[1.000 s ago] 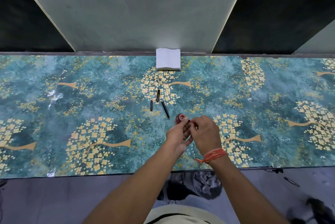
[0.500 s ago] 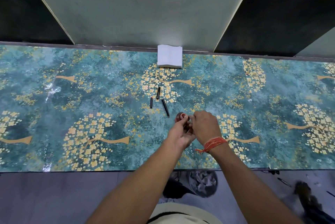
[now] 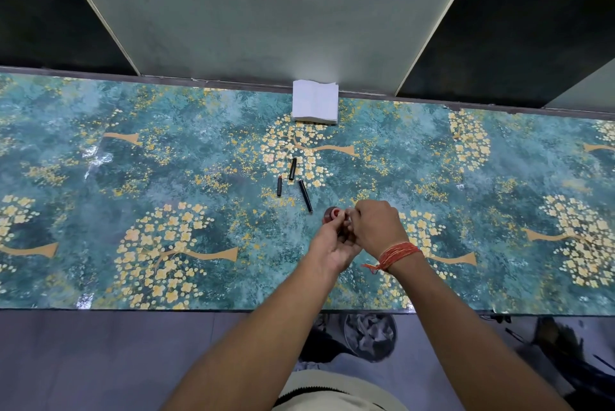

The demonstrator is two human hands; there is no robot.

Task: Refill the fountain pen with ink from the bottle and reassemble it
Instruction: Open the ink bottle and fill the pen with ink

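A small ink bottle [image 3: 330, 215] with a dark red round top stands on the patterned table, just beyond my fingertips. My left hand [image 3: 327, 246] reaches up to it, thumb and fingers closed at its near side. My right hand [image 3: 376, 227], with an orange thread band on the wrist, is curled tight against the left fingers right of the bottle; what it pinches is mostly hidden and looks like a small pen part. Three black pen pieces lie loose behind the bottle: a short one [image 3: 279, 186], a stubby one [image 3: 292, 169] and a long thin one [image 3: 305, 195].
A stack of white tissues [image 3: 315, 106] sits at the table's far edge against the grey wall panel. The table [image 3: 166, 177] has a glossy teal and gold floral cover. Below its near edge a bin with crumpled paper [image 3: 369, 335] stands on the floor.
My right hand has closed in over my left fingers beside the bottle. The thin piece seen at its fingertips a second ago is now hidden. The loose pen pieces have not moved.
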